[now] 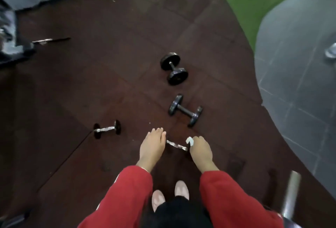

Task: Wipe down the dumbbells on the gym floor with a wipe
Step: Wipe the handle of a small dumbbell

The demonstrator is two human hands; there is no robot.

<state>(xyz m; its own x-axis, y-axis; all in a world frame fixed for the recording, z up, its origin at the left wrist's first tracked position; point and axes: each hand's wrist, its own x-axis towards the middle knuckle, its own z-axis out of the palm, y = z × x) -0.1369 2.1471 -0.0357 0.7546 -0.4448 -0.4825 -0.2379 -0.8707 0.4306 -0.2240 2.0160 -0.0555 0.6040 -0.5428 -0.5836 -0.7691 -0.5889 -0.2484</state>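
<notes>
Chrome-handled small dumbbell (107,129): lying at the left on the dark rubber floor (76,86), long axis running left to right.
Left hand (152,146): reaching down with fingers straight and together, covering the left end of the near dumbbell (176,144); holding nothing that I can see.
Near dumbbell: lying between the 2 hands, only its chrome handle showing, long axis pointing left-far to right-near.
Right hand (201,148): pinching the white wipe (189,140) at the handle's right end.
Step in hand: steadying one end while wiping along the handle, probably best rolling it to reach all sides.
2 black dumbbells (185,110) (174,68): waiting farther right, each angled left-far to right-near.
</notes>
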